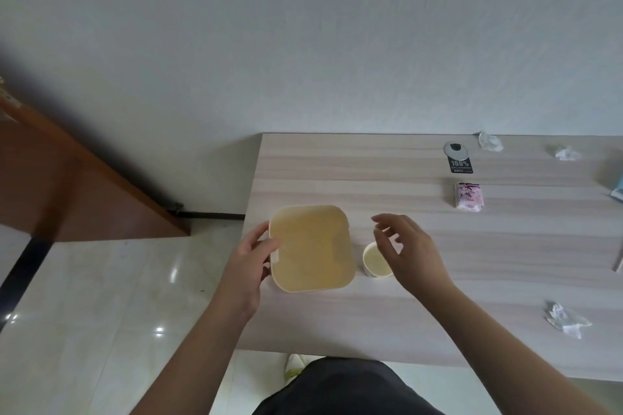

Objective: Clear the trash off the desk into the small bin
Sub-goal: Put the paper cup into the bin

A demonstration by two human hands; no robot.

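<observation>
The left hand grips the bin's nine o'clock rim, fingers wrapped on its edge. The right hand hovers with fingers spread and empty above a paper cup, just at the bin's three o'clock. Crumpled wrappers lie on the counter toward four o'clock and at one o'clock.

Blue item (right edge) cut off

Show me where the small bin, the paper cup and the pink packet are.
small bin (312, 246): head view, on its inner floor.
paper cup (375, 263): head view, on its inside.
pink packet (469, 195): head view, on its printed face.
</observation>
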